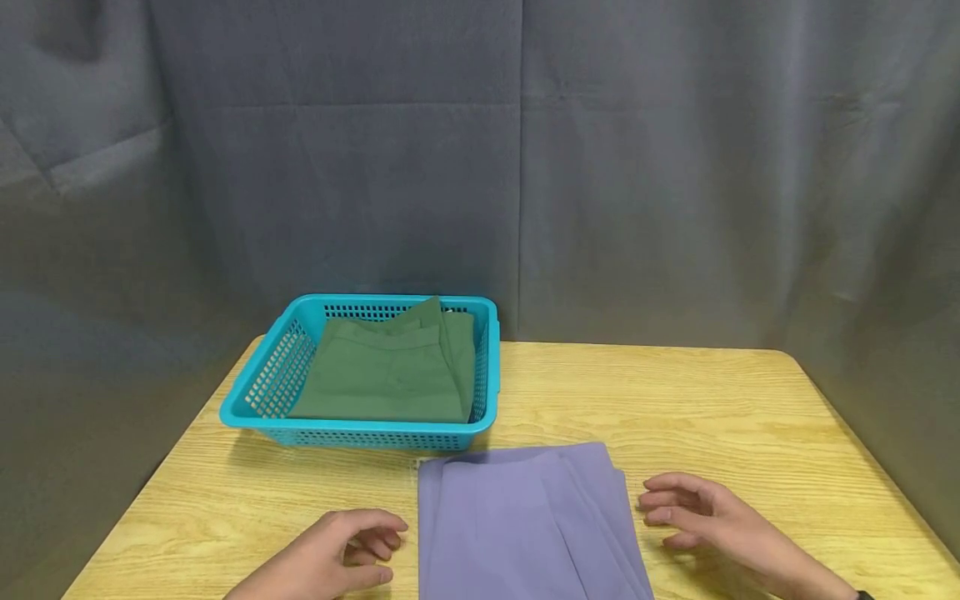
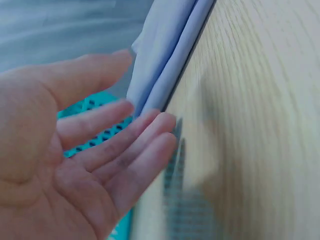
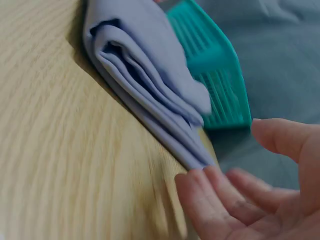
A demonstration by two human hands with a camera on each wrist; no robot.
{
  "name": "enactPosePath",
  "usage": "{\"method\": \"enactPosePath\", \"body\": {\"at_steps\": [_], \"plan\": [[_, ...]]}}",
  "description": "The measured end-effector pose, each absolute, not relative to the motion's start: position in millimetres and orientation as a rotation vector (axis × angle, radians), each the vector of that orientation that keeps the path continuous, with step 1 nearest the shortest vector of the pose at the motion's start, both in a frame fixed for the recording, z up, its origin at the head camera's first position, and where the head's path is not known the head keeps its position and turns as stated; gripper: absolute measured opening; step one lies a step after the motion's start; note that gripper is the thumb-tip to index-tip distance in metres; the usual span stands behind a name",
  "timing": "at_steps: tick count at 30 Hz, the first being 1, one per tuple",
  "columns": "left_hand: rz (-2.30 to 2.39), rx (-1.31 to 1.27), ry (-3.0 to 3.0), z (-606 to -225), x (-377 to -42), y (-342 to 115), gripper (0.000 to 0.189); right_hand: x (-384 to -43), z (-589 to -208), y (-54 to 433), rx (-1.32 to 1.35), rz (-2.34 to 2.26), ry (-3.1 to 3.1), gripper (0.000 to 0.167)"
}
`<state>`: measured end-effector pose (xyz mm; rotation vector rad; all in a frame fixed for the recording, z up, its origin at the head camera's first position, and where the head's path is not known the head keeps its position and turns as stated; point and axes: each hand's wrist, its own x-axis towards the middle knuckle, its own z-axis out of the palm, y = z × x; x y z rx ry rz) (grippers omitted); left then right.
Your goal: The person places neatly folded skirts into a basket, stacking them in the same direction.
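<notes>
A folded lavender cloth (image 1: 517,525), likely a garment, lies flat on the table near its front edge, and the head view cuts off its lower end. To its left hovers my left hand (image 1: 337,550), fingers loosely bent and a small gap from the cloth's edge. On the other side my right hand (image 1: 712,525) is held with relaxed fingers, also apart from the cloth. Neither hand holds anything. In the right wrist view, the side of the lavender cloth (image 3: 145,75) shows several stacked, rolled layers. The left wrist view shows its layered edge (image 2: 167,55) beyond the fingertips.
A turquoise perforated basket (image 1: 360,437) stands at the back left of the wooden table (image 1: 675,400). Inside it lies a folded green cloth (image 1: 382,375), one corner poking up near the back rim. Dark grey curtains (image 1: 637,167) hang behind the table and along both sides.
</notes>
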<state>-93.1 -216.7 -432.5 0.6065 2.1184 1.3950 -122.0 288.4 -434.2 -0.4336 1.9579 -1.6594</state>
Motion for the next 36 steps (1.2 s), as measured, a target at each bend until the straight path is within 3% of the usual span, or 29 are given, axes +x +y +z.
{"method": "enactPosePath", "body": {"at_steps": [5,10,15,20,30,36], "plan": [[1.586,0.410,1.956,-438.9,-96.3,-237.6,0.053,-123.8,-439.8,325.3,-0.401,-1.901,1.444,0.040],[1.667,0.313,1.800,-445.2,-98.4,-251.7,0.057,-123.2,-441.3,341.4,-0.405,-1.967,1.017,0.054],[1.762,0.143,1.636,-448.8,-99.1,-251.8,0.064,-121.8,-444.3,334.2,-0.327,-1.947,0.898,0.056],[1.801,0.133,1.548,-446.7,-101.3,-240.5,0.064,-122.0,-448.7,314.3,-0.340,-1.945,0.904,0.053],[1.800,0.117,1.603,-443.1,-112.7,-200.6,0.058,-124.5,-452.9,285.0,-0.290,-1.970,0.948,0.047],[1.786,0.133,1.530,-447.0,-116.9,-176.4,0.036,-126.1,-453.7,267.6,-0.299,-1.934,0.980,0.045]]}}
